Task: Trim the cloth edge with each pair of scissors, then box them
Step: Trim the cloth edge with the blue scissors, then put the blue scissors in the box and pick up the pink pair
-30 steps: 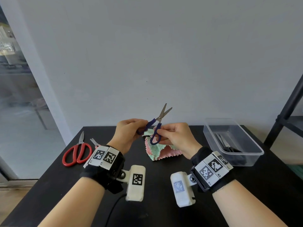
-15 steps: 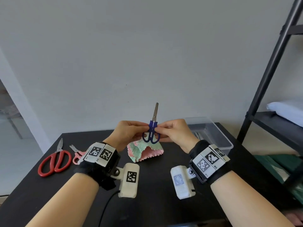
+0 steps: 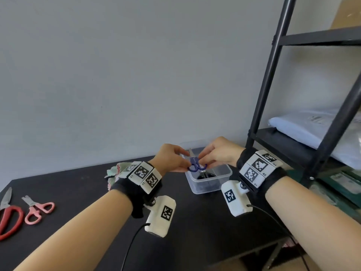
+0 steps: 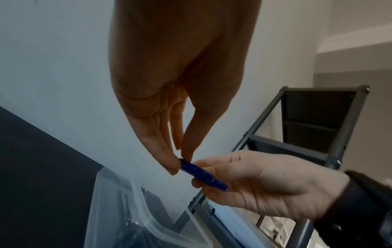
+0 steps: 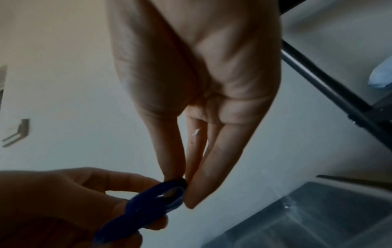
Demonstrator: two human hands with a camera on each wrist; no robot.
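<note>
Small blue-handled scissors [image 3: 196,165] hang blades closed above the clear plastic box [image 3: 210,186]. My left hand [image 3: 172,160] pinches one handle loop and my right hand [image 3: 218,154] pinches the other. The left wrist view has the blue scissors [image 4: 201,174] edge-on between my left hand [image 4: 180,161] and my right hand [image 4: 254,182], over the box [image 4: 148,223]. The right wrist view has my right hand [image 5: 184,188] pinching a loop of the blue scissors [image 5: 148,204]. The pink and green cloth [image 3: 115,171] lies on the table behind my left wrist. Dark scissors lie inside the box.
Large red scissors [image 3: 7,218] and small pink scissors [image 3: 37,209] lie at the left of the black table [image 3: 78,194]. A black metal shelf rack [image 3: 273,75] stands right of the box, with a pale bag [image 3: 312,130] on a shelf.
Both hands carried the blue scissors right from over the cloth to above the box. The blades, apart a second ago, are closed. The head view swung right.
</note>
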